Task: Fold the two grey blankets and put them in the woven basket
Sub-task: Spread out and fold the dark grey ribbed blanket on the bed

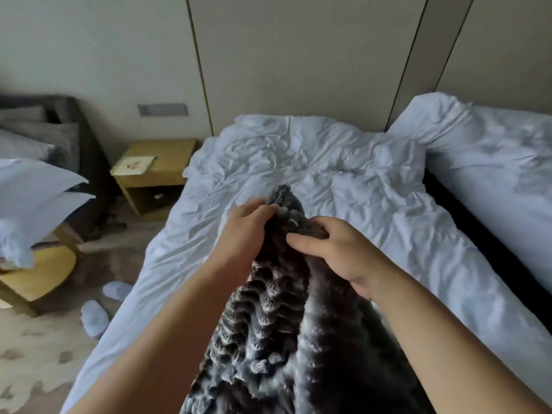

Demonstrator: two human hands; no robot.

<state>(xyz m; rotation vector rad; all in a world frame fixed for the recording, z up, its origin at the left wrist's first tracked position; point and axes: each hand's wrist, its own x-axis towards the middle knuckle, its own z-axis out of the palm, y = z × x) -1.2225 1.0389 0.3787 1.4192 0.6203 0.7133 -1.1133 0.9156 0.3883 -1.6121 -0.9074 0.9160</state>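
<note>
Both hands, left hand [251,225] and right hand [334,249], are pinching one bunched grey blanket [268,318] over the bed [373,198]; folding is barely starting, basket unseen.

The grey blanket [277,318] runs off the bottom edge, so no telling how long it is or whether it's one blanket or two bunched together. Left hand [249,227] is motion-blurred at the fingers, and its fingertips sink into the fabric. Right hand [334,249] has its thumb tucked out of sight behind the pile. Both forearms get cut off at the bottom. The paper [134,165] on the nightstand [155,174] is too small to read. The pillows [33,186] on the left are clipped by the frame.
</note>
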